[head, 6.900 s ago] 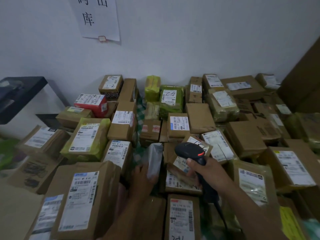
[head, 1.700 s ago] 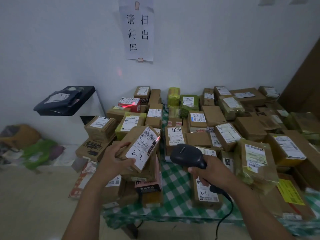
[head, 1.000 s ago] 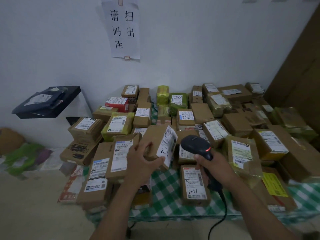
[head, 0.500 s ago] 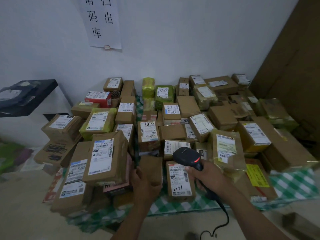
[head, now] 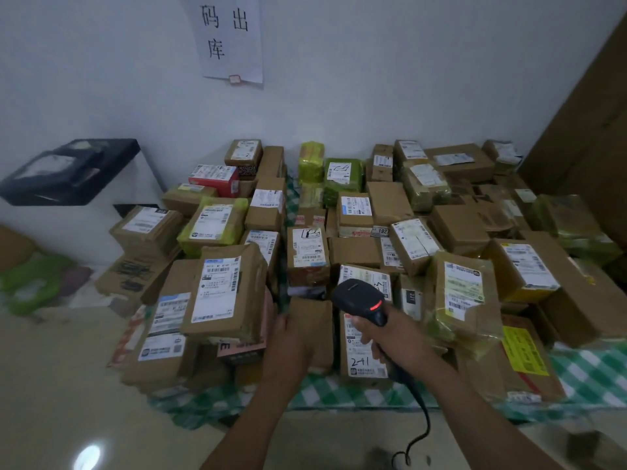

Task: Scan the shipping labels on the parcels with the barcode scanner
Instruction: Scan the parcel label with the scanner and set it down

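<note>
Two hands are working at the near edge of the heap. The left hand (head: 292,337) is gripping a plain brown parcel (head: 315,320) by its left edge, thumb at the top corner, and the face turned upward is showing no label. The right hand (head: 393,334) is clenching the handle of the barcode scanner (head: 358,295), whose head is hanging just above and to the right of that parcel, its red light glowing and its cable (head: 424,422) trailing down toward the floor.

The step, I judge, is finding this parcel's label. The left hand should be turning the parcel until the printed barcode is facing the scanner, flat and unbent, with thumb and fingers off the bars. The scanner seems to be pointing past it toward the parcels behind, so the right wrist should be tipping down, lest the beam read a wrong label. The parcel marked 241 (head: 364,364) is lying just beside, label up, on the checked cloth (head: 590,371).

Farther back, labelled parcels (head: 307,249) are crowding to the wall, where a paper notice (head: 230,39) is hanging.
</note>
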`<state>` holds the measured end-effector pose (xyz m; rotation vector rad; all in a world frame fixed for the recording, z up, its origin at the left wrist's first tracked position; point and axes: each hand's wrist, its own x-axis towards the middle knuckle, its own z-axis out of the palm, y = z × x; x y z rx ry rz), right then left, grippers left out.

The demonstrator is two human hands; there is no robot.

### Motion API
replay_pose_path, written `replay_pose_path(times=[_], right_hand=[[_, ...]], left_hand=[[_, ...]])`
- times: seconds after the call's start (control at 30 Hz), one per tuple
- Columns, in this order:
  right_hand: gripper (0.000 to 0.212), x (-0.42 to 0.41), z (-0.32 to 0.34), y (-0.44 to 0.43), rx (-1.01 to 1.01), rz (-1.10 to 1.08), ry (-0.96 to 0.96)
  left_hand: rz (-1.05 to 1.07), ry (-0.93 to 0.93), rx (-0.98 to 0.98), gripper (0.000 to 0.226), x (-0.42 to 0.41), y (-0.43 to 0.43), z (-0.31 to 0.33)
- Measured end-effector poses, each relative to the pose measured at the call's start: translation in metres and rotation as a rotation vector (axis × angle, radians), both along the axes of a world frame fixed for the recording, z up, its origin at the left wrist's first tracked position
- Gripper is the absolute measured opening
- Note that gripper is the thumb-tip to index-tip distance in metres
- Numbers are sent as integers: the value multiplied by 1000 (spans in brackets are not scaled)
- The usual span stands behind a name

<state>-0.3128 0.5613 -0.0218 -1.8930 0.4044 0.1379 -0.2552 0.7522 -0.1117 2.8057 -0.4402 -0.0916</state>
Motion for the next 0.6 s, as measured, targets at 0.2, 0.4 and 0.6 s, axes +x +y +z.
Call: replay_pose_path(times=[0.2, 0.4, 0.6], right_hand=[[28, 13, -5, 30, -3, -51, -23], [28, 13, -10, 56, 8, -51, -34], [25, 8, -5, 62, 39, -87, -91]], left_hand=[[267, -536, -120, 59, 13, 48, 58], [712, 172, -218, 123, 26, 93, 78], [730, 218, -363, 125, 29, 96, 78]])
